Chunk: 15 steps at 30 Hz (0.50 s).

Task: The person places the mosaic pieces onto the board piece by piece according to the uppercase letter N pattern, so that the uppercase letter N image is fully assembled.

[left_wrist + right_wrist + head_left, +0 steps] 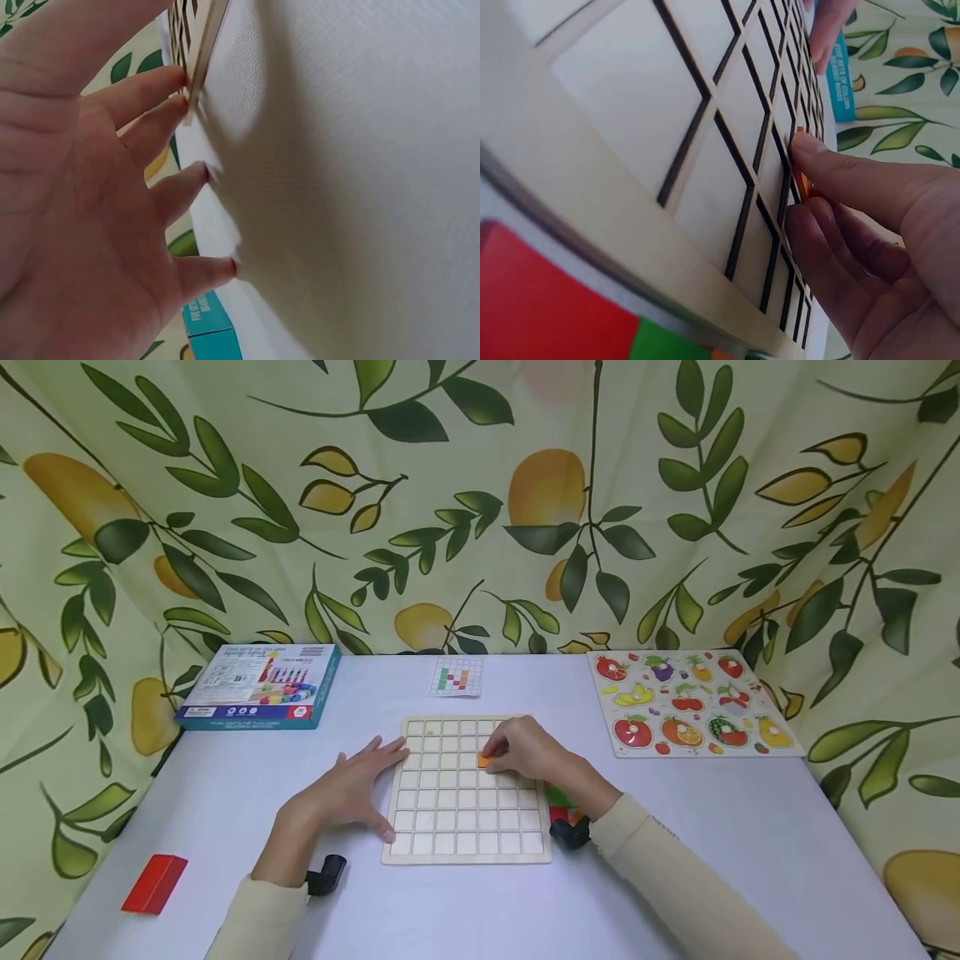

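A wooden grid board [468, 858] with rows of square cells lies flat in the middle of the table. My right hand [528, 750] pinches an orange square tile [483, 762] between thumb and fingers, over a cell in the upper right part of the grid. In the right wrist view the orange tile [804, 180] stands tilted against the board's surface. With fingers spread, my left hand [345, 789] touches the board's left edge; in the left wrist view its other fingertips [196, 172] rest on the tablecloth.
Red [547, 300] and green [667, 341] pieces lie beside the board's right edge, partly behind my right arm. A pattern card [456, 677] lies beyond the board. A teal box [258, 687], a fruit puzzle board [693, 703] and a folded red piece [154, 884] sit farther out.
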Motion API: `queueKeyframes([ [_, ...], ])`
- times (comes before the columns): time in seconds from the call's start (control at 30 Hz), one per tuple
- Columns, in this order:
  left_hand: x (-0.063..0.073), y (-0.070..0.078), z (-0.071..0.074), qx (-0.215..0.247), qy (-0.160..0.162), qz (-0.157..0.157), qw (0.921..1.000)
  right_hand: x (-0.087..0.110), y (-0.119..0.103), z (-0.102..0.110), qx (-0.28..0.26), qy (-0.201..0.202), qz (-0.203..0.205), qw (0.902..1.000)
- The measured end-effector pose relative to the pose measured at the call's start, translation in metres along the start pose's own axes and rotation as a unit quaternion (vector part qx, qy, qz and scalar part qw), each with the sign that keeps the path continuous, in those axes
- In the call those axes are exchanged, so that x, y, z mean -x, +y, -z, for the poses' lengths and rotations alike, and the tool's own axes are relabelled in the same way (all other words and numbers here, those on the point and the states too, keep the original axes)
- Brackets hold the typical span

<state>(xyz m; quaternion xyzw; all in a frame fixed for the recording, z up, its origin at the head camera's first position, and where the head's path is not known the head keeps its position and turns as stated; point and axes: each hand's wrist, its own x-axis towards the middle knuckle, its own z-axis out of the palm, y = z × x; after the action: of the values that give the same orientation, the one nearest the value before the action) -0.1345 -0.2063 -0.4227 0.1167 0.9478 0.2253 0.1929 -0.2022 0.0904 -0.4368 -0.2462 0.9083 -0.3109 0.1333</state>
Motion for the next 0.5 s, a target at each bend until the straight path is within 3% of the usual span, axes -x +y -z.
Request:
queueKeyframes([
  [0.3, -0.004, -0.001, 0.0, -0.009, -0.008, 0.003, 0.9999, 0.01, 0.009, 0.027, -0.005, 0.041, 0.006, 0.9991],
  [0.5, -0.004, -0.003, -0.002, -0.017, -0.014, 0.005, 0.9998, 0.031, 0.023, 0.047, 0.012, 0.036, -0.005, 0.9993],
])
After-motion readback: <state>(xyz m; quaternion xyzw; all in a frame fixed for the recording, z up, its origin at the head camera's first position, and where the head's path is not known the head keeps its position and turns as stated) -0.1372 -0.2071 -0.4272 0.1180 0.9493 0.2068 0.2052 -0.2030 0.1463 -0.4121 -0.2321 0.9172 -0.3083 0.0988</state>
